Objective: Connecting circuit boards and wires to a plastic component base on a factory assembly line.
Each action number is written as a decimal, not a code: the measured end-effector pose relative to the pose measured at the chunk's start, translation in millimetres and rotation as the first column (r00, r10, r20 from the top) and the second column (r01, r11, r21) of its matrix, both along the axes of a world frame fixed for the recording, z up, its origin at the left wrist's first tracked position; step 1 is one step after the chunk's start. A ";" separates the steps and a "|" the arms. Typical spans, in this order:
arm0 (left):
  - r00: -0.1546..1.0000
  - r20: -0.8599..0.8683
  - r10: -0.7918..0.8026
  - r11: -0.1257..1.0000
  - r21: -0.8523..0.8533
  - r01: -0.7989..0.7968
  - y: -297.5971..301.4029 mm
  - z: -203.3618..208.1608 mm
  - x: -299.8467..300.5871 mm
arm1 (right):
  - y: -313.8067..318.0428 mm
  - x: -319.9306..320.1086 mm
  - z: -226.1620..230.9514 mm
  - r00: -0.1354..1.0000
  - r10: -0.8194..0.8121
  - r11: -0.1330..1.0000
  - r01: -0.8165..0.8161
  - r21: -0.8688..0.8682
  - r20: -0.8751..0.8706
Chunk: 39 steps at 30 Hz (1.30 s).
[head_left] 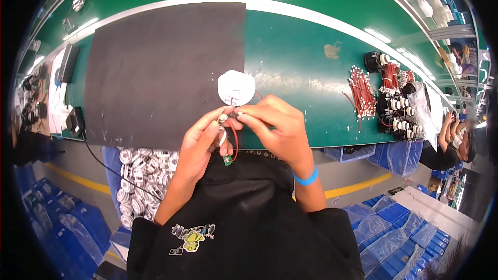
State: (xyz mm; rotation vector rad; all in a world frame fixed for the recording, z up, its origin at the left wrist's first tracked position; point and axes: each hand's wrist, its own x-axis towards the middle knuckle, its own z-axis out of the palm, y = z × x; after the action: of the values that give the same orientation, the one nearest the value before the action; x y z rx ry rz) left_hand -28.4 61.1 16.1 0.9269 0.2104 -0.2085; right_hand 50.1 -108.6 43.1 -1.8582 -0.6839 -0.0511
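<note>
My left hand (196, 136) and my right hand (277, 127) meet at the table's near edge, fingertips almost touching. Between my left thumb and fingers is a small pale part (223, 118), too small to name surely. My right thumb and forefinger pinch a tiny dark piece (233, 115) beside it, partly hidden by the fingers. A red wire (236, 142) loops down below the fingers to a small green circuit board (227, 161), which hangs by my left fingertips. Just beyond my hands, a white round housing (236, 87) with red wire at its edge lies on the black mat's right border.
The black mat (161, 67) covers the green table's (306, 72) left part. Bundled red wires (363, 93) and black-and-white round parts (399, 105) lie at right. A bin of white parts (142, 181) stands below left, crossed by a black cable (111, 167). Other people sit far right.
</note>
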 end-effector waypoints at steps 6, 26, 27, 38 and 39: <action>0.997 -0.079 0.013 1.000 -0.001 -0.014 0.1 -5.1 -6.3 | 12.9 -8.6 -2.8 0.986 0.072 0.979 -0.041 -0.198 0.153; 0.980 -0.160 -0.121 0.991 0.034 0.128 8.4 1.1 1.4 | 13.1 -10.9 -7.6 0.957 0.074 0.980 -0.017 -0.200 0.281; 0.980 -0.160 -0.121 0.992 0.017 0.125 8.5 1.9 0.9 | 13.8 -10.5 -9.1 0.956 0.075 0.980 -0.019 -0.197 0.282; 0.976 -0.181 -0.121 0.992 0.009 0.124 8.8 1.6 -0.9 | 11.5 -11.4 -1.1 0.987 0.061 0.976 -0.029 -0.217 0.146; 0.978 -0.164 -0.129 0.989 0.046 0.138 9.8 0.6 -0.5 | 10.3 -9.8 -2.0 0.988 0.059 0.976 -0.026 -0.217 0.146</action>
State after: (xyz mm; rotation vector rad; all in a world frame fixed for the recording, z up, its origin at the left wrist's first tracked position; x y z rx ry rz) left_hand -29.0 70.9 16.7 0.9823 0.3051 -0.4040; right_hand 40.3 -98.3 41.1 -2.0604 -0.8627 -0.0942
